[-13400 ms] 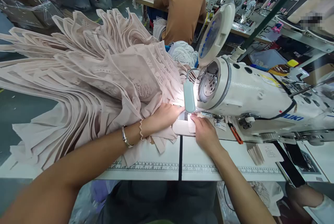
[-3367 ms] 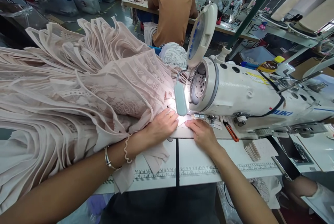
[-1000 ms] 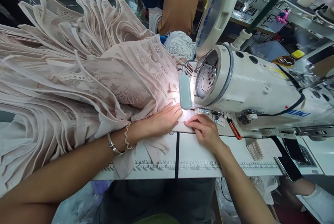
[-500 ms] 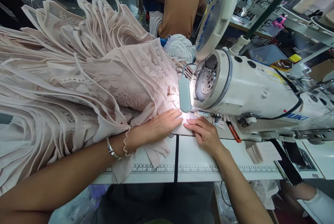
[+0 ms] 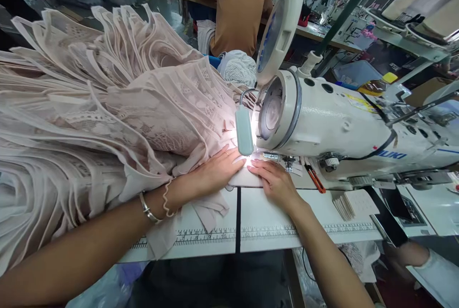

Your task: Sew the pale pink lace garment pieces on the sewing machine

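Note:
My left hand lies flat on beige fabric beside the sewing machine's needle area, fingers stretched toward the light. My right hand rests opposite, its extended fingertips on the machine bed, close to the left fingertips. Glare hides the fabric edge between them. The white sewing machine stands on the right, its round end cover swung up. A small pale green lamp hangs over the fingers and hides the needle. The large pile of beige lace garments spreads left, some under my left forearm.
Orange-handled snips lie right of my right hand. Farther right are a stack of beige cards and a dark phone. A ruler strip runs along the table front. Another person sits ahead; someone's arm shows at lower right.
The view has shifted, so the machine and hands appear farther left. The disc inside the machine's open end was sharp and is now blurred. Both hands keep nearly the same place at the machine.

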Motion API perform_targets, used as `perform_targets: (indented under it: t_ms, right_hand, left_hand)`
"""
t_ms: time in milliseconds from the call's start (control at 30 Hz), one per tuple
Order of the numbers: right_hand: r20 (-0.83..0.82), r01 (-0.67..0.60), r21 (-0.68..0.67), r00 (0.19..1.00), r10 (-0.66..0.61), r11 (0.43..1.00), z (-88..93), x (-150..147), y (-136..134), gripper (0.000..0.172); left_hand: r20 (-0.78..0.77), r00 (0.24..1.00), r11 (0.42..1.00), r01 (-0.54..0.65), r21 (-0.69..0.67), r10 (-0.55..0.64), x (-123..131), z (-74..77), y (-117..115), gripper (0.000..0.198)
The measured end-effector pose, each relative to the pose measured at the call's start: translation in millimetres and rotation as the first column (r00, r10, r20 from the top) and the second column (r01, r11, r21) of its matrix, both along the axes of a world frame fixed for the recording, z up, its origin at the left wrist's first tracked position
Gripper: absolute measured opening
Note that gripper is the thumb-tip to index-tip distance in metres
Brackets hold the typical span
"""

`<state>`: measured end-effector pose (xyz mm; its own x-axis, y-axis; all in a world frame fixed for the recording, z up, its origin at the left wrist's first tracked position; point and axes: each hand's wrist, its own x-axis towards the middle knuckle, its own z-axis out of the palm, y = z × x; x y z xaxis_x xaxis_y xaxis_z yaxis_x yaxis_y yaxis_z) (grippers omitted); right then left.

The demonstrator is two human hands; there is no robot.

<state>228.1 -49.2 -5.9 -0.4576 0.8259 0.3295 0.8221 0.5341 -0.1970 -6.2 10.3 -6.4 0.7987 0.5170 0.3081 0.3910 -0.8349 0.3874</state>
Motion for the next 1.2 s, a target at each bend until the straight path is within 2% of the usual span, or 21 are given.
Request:
perform_targets:
  t_ms: [167, 267, 500, 667, 833, 1000, 1100, 1200]
  right_hand:
    - [0.066, 0.066, -0.035, 0.996, -0.064, 0.997, -1.1, -2.2, 1.2, 0.047]
    - [0.125, 0.101, -0.061, 0.988, -0.093, 0.993, 0.5, -4.3, 1.9, 0.049]
    - [0.221, 0.14, -0.076, 0.968, -0.12, 0.987, -3.1, -6.7, 3.0, 0.056]
    - [0.247, 0.078, -0.016, 0.966, -0.072, 0.997, -7.7, -2.3, 5.6, 0.063]
    - [0.182, 0.036, -0.012, 0.983, -0.034, 0.999, -6.7, 1.0, 6.8, 0.062]
    - [0.144, 0.134, -0.057, 0.982, -0.125, 0.989, -4.8, -1.3, 11.0, 0.055]
    - [0.228, 0.225, -0.076, 0.952, -0.203, 0.971, -3.5, -5.8, 17.7, 0.053]
    - [0.303, 0.251, -0.041, 0.925, -0.228, 0.967, -1.5, -10.7, 24.0, 0.052]
  left_hand:
    - [-0.025, 0.999, 0.999, -0.043, -0.016, 0.043, 2.3, -8.7, 6.1, 0.013]
    - [-0.037, 0.997, 0.998, -0.061, 0.002, 0.061, 2.7, -9.7, 5.4, 0.014]
    - [-0.113, 0.979, 0.984, -0.159, 0.078, 0.167, 5.3, 11.8, -3.1, 0.021]
    - [-0.157, 0.963, 0.962, -0.188, 0.196, 0.22, 8.2, 7.0, -2.8, 0.019]
    - [-0.153, 0.949, 0.926, -0.22, 0.309, 0.276, 12.2, 3.7, -4.6, 0.017]
    - [-0.182, 0.926, 0.87, -0.225, 0.439, 0.331, 14.5, 7.9, -14.6, 0.018]
    - [-0.241, 0.915, 0.86, -0.179, 0.478, 0.325, 14.5, 12.2, -21.4, 0.022]
    - [-0.261, 0.908, 0.854, -0.166, 0.493, 0.328, 14.7, 14.7, -22.1, 0.024]
